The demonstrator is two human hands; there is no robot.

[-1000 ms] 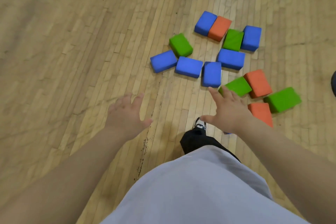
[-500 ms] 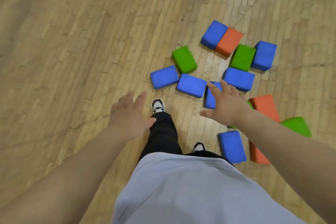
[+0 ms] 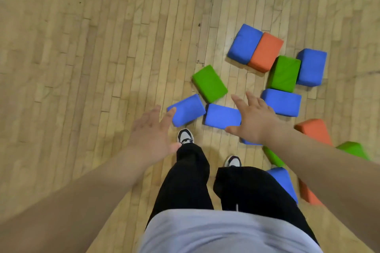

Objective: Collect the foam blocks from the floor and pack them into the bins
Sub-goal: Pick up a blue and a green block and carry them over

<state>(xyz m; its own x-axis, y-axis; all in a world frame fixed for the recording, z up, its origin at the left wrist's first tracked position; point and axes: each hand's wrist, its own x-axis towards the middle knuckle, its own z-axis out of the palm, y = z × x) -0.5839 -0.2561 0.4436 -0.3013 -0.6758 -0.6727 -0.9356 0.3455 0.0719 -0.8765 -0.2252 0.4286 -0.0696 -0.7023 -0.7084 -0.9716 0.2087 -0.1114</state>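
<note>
Moved: left hand (image 3: 151, 129) and right hand (image 3: 255, 121) have closed on the near blocks; half a second ago wooden floor (image 3: 82, 57) showed between left hand and block.
Left fingers: spread, empty, tips at the leftmost blue block (image 3: 188, 109)'s edge; contact unclear.
Right fingers: apart, empty, above the next blue block (image 3: 222, 116).
Foam blocks (image 3: 284, 74): on the floor, clustered ahead and right of the feet (image 3: 185, 136).

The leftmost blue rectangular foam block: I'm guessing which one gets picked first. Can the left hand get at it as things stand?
Probably yes. The left hand is open, its fingers at the left end of the leftmost blue rectangular foam block; nothing covers that end.
</note>
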